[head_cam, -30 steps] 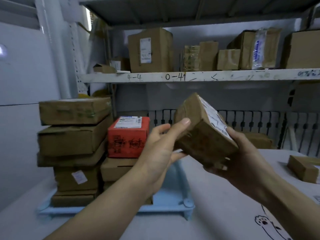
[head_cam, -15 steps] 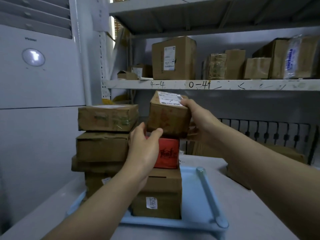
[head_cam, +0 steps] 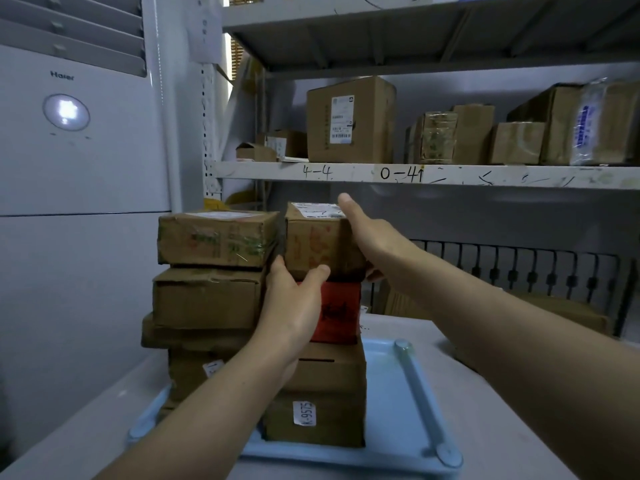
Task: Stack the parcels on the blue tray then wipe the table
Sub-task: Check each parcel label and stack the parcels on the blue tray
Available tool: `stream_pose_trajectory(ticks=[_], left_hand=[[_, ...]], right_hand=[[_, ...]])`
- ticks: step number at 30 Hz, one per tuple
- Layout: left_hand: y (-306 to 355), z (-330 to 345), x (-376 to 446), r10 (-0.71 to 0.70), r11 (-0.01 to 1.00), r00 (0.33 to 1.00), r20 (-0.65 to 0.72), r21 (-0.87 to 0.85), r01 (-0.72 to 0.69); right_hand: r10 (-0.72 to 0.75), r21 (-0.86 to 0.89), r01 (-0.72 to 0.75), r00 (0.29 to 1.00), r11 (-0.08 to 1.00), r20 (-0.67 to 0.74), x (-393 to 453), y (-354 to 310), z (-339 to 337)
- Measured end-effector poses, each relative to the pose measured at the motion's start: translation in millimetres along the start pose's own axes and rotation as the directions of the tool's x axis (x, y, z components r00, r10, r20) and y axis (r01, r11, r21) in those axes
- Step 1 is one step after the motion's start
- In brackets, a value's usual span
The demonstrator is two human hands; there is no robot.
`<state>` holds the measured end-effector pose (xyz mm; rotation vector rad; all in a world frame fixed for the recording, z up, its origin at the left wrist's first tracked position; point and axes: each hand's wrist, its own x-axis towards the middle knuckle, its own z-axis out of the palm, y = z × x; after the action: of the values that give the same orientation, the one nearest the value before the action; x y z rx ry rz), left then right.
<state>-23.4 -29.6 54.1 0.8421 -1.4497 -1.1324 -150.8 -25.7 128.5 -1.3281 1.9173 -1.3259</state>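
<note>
A blue tray (head_cam: 391,393) on the table carries two stacks of parcels. The left stack (head_cam: 207,296) is several brown boxes high. On the right stack a red parcel (head_cam: 341,311) rests on a brown box (head_cam: 325,403). A small brown parcel (head_cam: 311,244) with a white label sits on top of the red one, beside the left stack's top box. My left hand (head_cam: 291,306) grips its lower front edge between thumb and fingers. My right hand (head_cam: 374,240) holds its right side, fingers stretched along the top edge and thumb under the bottom corner.
The pale table (head_cam: 485,427) extends right of the tray. A brown parcel (head_cam: 571,317) lies behind my right arm, in front of a black rack (head_cam: 519,265). A shelf (head_cam: 415,174) of boxes hangs above. A white air conditioner (head_cam: 69,133) stands left.
I have carried the small brown parcel from mid-air over the table to the right stack and lowered it onto the red parcel. My view has moved closer to the tray.
</note>
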Motion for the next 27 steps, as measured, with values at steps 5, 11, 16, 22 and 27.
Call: stream_pose_trajectory(ticks=[5, 11, 16, 22, 27], left_hand=[[2, 4, -4, 0.026, 0.997, 0.997, -0.066, 0.08, -0.021], [-2, 22, -42, 0.335, 0.896, 0.94, -0.064, 0.331, -0.296], [-25, 55, -68, 0.554, 0.682, 0.801, 0.226, 0.429, -0.592], [-64, 109, -72, 0.331, 0.729, 0.865, 0.378, 0.48, -0.488], [-89, 168, -56, 0.082, 0.827, 0.898, 0.432, 0.473, -0.304]], right_hand=[[-0.007, 0.006, 0.007, 0.999, 1.0, 0.037, -2, 13, -7], [-0.011, 0.115, 0.009, 1.0, 0.993, 0.017, -18, 34, -26], [0.104, 0.192, -0.093, 0.994, 0.977, -0.046, -31, 89, -52], [0.302, 0.26, -0.283, 0.952, 0.923, -0.037, -47, 193, -92], [0.415, 0.329, -0.359, 0.902, 0.873, -0.118, -53, 254, -138]])
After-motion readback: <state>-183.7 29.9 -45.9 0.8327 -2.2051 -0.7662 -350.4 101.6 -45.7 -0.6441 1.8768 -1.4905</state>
